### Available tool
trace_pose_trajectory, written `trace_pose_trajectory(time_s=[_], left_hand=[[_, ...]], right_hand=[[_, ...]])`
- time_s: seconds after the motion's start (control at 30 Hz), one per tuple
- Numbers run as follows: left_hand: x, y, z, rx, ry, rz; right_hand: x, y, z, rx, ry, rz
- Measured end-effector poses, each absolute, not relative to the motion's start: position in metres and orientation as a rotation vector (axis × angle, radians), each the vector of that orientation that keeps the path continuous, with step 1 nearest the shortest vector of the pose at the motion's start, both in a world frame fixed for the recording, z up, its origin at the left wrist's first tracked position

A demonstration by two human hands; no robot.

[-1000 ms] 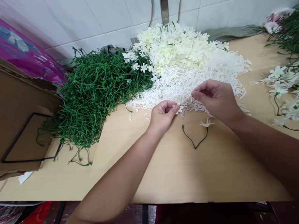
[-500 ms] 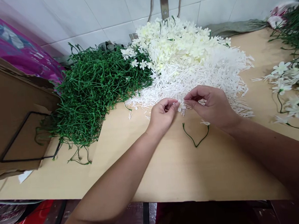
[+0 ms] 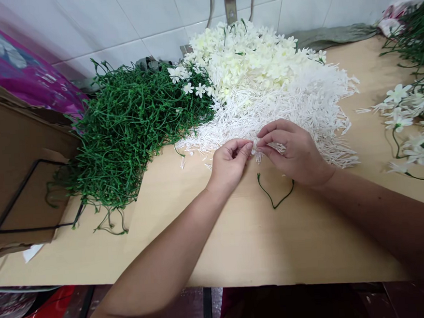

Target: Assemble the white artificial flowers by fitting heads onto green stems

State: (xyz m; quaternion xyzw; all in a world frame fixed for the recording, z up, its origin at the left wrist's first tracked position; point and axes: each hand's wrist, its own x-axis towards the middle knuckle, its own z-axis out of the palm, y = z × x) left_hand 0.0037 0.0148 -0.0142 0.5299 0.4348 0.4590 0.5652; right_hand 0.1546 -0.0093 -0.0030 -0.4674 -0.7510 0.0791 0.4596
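Note:
My left hand (image 3: 230,163) and my right hand (image 3: 291,151) meet fingertip to fingertip over the near edge of a heap of white plastic stamens (image 3: 295,107). Both pinch a small white flower piece (image 3: 255,147) between them. A bent green stem (image 3: 274,196) lies on the wooden table (image 3: 239,239) just below my hands, its right end hidden under my right hand. Behind the stamens sits a mound of cream flower heads (image 3: 248,59). A big tangle of green stems (image 3: 129,121) lies to the left.
A cardboard box (image 3: 16,168) with a black wire frame on it stands at the left, a purple bag (image 3: 17,71) behind it. Finished white flowers on green stems (image 3: 413,125) lie at the right edge. A tiled wall backs the table.
My right hand has moved left and down to meet my left hand, and now both pinch the small flower piece. The white flower at the stem's right end is now covered by my right hand.

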Motion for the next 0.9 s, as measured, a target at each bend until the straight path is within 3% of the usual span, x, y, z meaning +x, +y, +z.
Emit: trace_pose_trajectory(time_s=[0.3, 0.57, 0.9], left_hand=[[0.0018, 0.0115, -0.0094, 1.253, 0.927, 1.106], [0.0003, 0.0127, -0.0099, 1.199, 0.897, 1.122], [0.001, 0.0114, -0.0107, 1.251, 0.92, 1.095]], right_hand=[[0.1512, -0.0116, -0.0024, -1.224, -1.631, 0.699], [0.1578, -0.0038, 0.0035, -1.221, -1.399, 0.948], [0.1534, -0.0061, 0.004, -1.21, -1.341, 0.993]])
